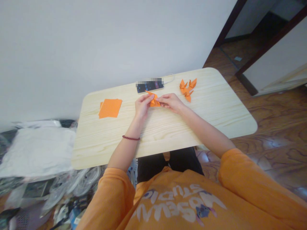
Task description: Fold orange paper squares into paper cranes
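Observation:
Between my two hands, just above the middle of the table, is a partly folded piece of orange origami paper (154, 101). My left hand (142, 105) pinches its left side, thumb on top. The fingers of my right hand (170, 102) are closed on its right edge. A stack of flat orange paper squares (110, 108) lies to the left of my hands. Several finished-looking folded orange paper figures (187, 90), pointed like cranes, sit together at the right. My fingers cover parts of the folds.
A phone (150, 86) with a white cable lies behind my hands, near the wall (107, 41). The light wood table (168, 134) has rounded corners. Plastic-wrapped goods and a white bag (39, 151) are piled at the left. A wood floor (275, 118) shows at the right.

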The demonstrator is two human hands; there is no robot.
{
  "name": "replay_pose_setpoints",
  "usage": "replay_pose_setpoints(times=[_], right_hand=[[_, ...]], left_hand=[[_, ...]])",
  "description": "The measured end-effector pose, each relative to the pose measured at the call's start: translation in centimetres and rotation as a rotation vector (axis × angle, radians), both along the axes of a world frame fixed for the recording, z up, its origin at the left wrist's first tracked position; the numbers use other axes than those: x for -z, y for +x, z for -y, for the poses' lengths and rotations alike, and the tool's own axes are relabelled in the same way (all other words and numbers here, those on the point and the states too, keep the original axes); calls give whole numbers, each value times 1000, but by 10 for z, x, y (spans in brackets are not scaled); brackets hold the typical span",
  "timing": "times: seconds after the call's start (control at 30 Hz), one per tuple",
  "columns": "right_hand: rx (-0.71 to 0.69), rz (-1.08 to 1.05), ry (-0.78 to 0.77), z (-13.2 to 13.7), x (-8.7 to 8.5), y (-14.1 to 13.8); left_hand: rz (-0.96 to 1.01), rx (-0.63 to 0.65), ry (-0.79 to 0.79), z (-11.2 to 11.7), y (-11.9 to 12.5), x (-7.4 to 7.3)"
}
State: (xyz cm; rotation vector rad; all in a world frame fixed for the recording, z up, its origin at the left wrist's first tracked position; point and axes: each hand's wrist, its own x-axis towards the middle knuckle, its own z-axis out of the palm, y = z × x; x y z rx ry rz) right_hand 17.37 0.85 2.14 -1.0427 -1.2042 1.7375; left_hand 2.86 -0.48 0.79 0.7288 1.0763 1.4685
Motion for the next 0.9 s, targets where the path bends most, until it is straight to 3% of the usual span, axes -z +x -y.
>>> replay_pose_setpoints(times=[0.9], right_hand=[[15,52,-23,-3,3,-1]], left_hand=[[-75,-196,4,-7,-10,6]])
